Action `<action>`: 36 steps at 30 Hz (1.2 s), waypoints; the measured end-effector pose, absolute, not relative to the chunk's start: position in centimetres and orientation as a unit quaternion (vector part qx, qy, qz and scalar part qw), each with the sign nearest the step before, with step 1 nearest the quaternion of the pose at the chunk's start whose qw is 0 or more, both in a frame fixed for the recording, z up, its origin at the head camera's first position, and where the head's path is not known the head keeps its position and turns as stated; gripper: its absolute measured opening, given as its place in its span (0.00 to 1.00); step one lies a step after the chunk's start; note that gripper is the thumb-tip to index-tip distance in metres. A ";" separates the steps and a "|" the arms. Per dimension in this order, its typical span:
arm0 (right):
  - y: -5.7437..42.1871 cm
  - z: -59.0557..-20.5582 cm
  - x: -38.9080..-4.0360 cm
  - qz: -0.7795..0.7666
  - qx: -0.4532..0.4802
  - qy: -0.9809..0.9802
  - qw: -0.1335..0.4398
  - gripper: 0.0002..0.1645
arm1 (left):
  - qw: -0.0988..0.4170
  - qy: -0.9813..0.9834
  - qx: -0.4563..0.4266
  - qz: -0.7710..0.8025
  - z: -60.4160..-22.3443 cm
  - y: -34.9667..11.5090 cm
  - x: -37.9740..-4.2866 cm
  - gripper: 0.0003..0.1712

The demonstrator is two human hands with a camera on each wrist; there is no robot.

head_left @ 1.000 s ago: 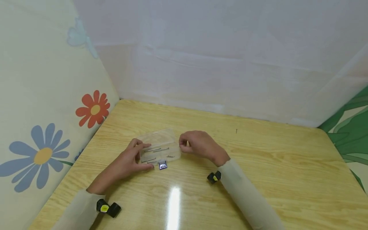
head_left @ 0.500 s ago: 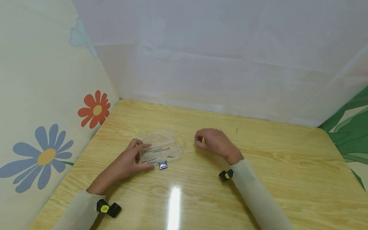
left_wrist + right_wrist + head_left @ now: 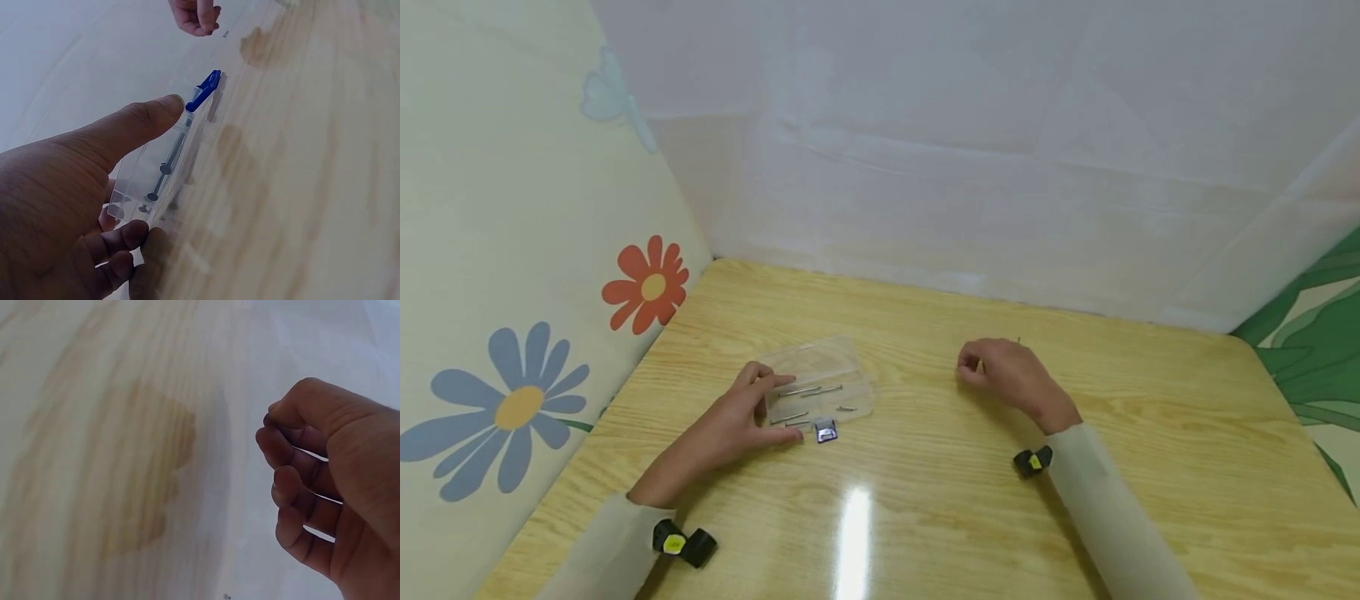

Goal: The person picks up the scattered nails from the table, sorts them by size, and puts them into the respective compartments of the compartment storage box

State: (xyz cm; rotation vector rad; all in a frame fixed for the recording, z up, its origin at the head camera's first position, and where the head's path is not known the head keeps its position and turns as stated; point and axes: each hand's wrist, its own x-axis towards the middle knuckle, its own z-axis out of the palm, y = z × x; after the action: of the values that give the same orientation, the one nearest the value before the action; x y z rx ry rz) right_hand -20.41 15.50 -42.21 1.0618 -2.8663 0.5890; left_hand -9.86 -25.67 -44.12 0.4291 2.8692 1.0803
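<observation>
My left hand (image 3: 741,412) holds the left end of a clear plastic box (image 3: 816,358), its thumb along the front edge near a blue latch (image 3: 205,90). In the box lie several long, thin metal pieces with round flat heads, like nails or screws (image 3: 165,169). Whether the box's lid is up, I cannot tell. My right hand (image 3: 1018,379) is over the table right of the box, fingers curled and thumb tip against the index finger; nothing shows between them. Just behind it, a small screw-like piece (image 3: 1018,340) lies on the table, partly hidden by the hand in the head view.
The wood-grain table (image 3: 917,517) reaches back to a pale cloth backdrop (image 3: 925,167). A flower-painted panel (image 3: 535,250) stands along the left side, and green leaf shapes (image 3: 1318,333) appear at the right. A bright reflection crosses the table's front.
My right hand has moved rightward from the box's right edge to beside the small screw-like piece, fingers still curled. My left hand and the box have stayed in place.
</observation>
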 end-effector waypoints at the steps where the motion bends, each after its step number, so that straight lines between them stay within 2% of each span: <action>1: 15.8 -42.3 -20.4 0.186 0.336 -0.923 0.014 0.06 | 0.023 0.927 0.139 0.348 -44.1 -25.6 -9.9 0.46; 24: 23.2 -42.5 -21.9 0.171 0.234 -0.957 0.029 0.10 | 0.026 0.927 0.136 0.348 -44.1 -25.6 -10.1 0.46; 36: 24.1 -42.9 -23.3 0.162 0.228 -0.960 0.004 0.11 | 0.023 0.929 0.137 0.344 -44.1 -25.6 -9.9 0.46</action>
State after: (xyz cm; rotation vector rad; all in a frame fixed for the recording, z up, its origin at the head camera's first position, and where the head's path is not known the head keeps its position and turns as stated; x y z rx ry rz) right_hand -23.35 24.13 -42.94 0.7143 -3.0095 0.5067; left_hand -9.91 -25.62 -44.08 0.4245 2.8765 1.0644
